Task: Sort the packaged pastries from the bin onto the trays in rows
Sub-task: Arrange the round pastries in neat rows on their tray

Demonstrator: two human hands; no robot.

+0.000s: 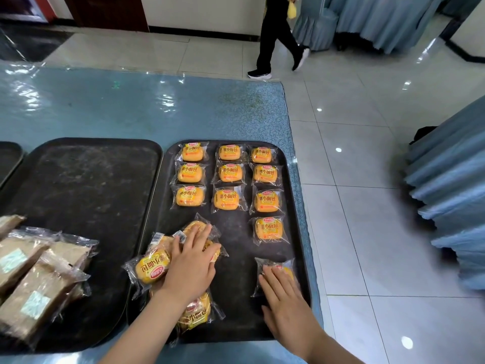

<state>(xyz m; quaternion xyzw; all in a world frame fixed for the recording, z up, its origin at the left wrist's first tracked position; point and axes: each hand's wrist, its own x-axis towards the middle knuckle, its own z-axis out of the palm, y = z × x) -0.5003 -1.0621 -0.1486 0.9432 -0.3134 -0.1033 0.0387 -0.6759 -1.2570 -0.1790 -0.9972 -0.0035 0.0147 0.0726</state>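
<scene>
Three dark trays show: the right tray [294, 179], the middle tray [91, 179], and a sliver of a third tray [9, 158] at the left edge. Ten yellow bread packets [227, 173] lie in rows in the centre of the frame, an eleventh packet [284, 269] sits lower right, and about five jumbled packets [152, 269] cluster lower centre, though overlap blurs that count. At least four brown packets [34, 298] are stacked lower left. Two hands appear: left hand [190, 266], right hand [284, 300].
</scene>
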